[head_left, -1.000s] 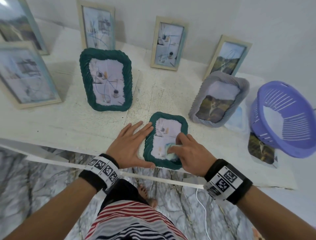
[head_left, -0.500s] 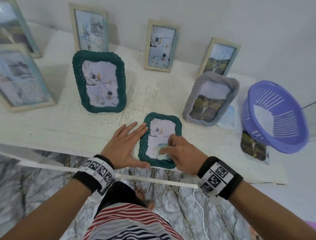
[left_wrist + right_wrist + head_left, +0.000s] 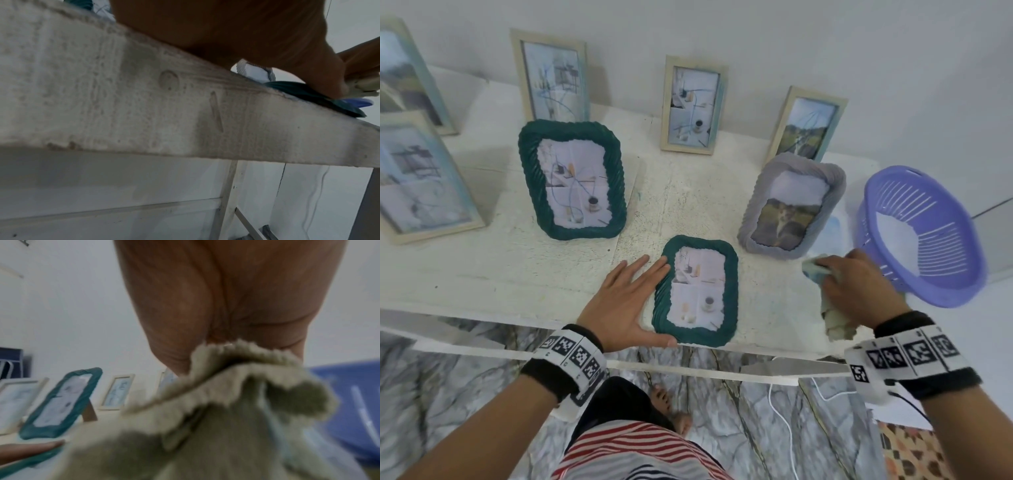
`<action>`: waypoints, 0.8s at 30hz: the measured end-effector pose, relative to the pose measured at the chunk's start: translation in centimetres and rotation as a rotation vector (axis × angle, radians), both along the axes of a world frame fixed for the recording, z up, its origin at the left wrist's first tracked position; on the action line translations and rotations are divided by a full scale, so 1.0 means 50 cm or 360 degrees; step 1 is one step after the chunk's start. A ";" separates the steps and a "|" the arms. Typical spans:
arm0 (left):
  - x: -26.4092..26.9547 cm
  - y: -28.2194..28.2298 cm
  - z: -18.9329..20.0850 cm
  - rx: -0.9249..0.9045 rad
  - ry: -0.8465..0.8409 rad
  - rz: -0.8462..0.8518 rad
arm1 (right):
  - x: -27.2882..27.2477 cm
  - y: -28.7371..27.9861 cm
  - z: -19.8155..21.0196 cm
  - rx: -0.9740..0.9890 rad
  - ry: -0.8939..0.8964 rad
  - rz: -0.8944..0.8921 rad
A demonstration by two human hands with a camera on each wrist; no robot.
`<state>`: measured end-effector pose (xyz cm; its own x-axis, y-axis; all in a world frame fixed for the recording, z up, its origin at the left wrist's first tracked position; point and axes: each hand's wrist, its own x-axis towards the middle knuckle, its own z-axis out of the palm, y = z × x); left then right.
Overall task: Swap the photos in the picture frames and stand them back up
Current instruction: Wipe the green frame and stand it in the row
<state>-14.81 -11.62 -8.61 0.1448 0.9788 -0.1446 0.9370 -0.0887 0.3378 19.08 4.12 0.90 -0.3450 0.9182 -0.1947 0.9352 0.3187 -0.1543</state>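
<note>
A small dark green frame lies flat, photo up, at the table's front edge. My left hand rests with straight fingers along its left side, thumb at its lower corner. My right hand grips a beige cloth to the right of the frame, near the purple basket. The cloth fills the right wrist view. A larger green frame stands at the left. A grey frame with a landscape photo stands at the right.
Several light wooden frames stand along the wall. A loose photo lies between the grey frame and the basket. The white table's front edge runs just under my wrists.
My right hand has lifted the cloth off the small green frame's glass and moved right toward the purple basket. My left hand stays against the frame.
</note>
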 end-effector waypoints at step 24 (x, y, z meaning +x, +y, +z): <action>0.003 0.001 0.012 -0.0028 -0.0064 0.0037 | -0.006 0.104 -0.071 0.0349 -0.0024 -0.0209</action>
<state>-14.66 -11.59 -7.99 0.1280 0.9794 -0.1562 0.9243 -0.0607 0.3767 18.77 9.30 -2.64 -0.2184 0.9758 0.0096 0.9725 0.2185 -0.0807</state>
